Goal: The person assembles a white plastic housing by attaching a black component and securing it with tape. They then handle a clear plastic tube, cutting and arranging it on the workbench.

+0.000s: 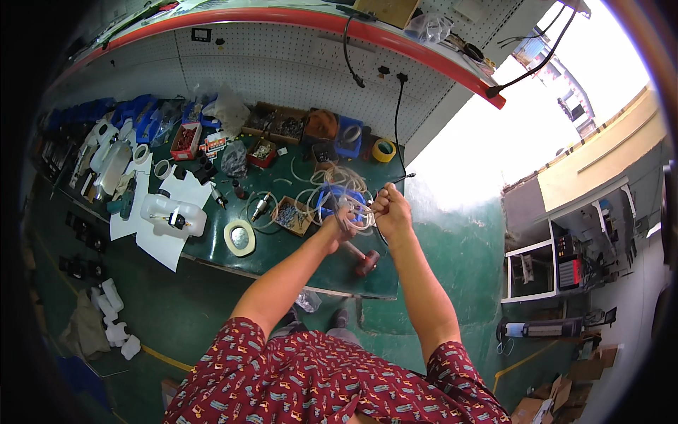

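Note:
Over the right part of the green workbench, both my hands are raised close together. My left hand (338, 227) is closed on clear plastic tubing (332, 175), whose loose coils spread over the bench behind it. Just to the right, my right hand (393, 210) is closed, pinching the tubing near its fingertips; the exact grip is small and partly hidden. A blue bin (326, 205) sits behind my left hand, partly covered by coils. Below my hands lies a hammer (366, 263) with a reddish head. A cardboard box of small screws (291, 215) stands left of my left hand.
A wide tape roll (239, 238), a metal fitting with tubing (260, 208) and a white plastic tank (173, 215) lie leftward. Parts boxes (288, 126) and a yellow tape roll (383, 150) line the back. A red-edged shelf (296, 19) overhangs; a black cable (398, 120) hangs down.

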A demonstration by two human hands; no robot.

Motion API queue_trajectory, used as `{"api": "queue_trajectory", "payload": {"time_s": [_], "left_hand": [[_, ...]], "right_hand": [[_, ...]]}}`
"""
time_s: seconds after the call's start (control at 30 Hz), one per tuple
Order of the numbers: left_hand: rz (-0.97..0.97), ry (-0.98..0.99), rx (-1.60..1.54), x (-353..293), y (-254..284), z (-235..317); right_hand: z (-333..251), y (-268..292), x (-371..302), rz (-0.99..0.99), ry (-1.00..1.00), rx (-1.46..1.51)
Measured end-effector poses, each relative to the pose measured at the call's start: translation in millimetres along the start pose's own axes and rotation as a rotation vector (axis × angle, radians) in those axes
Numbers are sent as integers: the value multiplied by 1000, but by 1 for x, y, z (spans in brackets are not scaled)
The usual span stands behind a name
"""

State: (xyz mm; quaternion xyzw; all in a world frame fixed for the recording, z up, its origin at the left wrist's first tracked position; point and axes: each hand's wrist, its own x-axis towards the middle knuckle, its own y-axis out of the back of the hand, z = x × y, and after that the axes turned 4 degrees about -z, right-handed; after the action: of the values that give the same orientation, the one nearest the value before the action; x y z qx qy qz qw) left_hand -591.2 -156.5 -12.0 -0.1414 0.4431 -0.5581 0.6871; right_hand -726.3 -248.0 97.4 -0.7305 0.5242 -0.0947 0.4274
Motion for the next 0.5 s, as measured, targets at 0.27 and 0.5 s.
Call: {"api": "queue_trajectory", "payload": {"time_s": [0.27, 0.5], "left_hand": [[260, -261, -73, 28, -3, 7], [339, -497, 62, 61, 52, 42]], "right_hand": [[-9, -5, -60, -111, -87, 262], [-94, 9, -109, 25, 233, 307]]}}
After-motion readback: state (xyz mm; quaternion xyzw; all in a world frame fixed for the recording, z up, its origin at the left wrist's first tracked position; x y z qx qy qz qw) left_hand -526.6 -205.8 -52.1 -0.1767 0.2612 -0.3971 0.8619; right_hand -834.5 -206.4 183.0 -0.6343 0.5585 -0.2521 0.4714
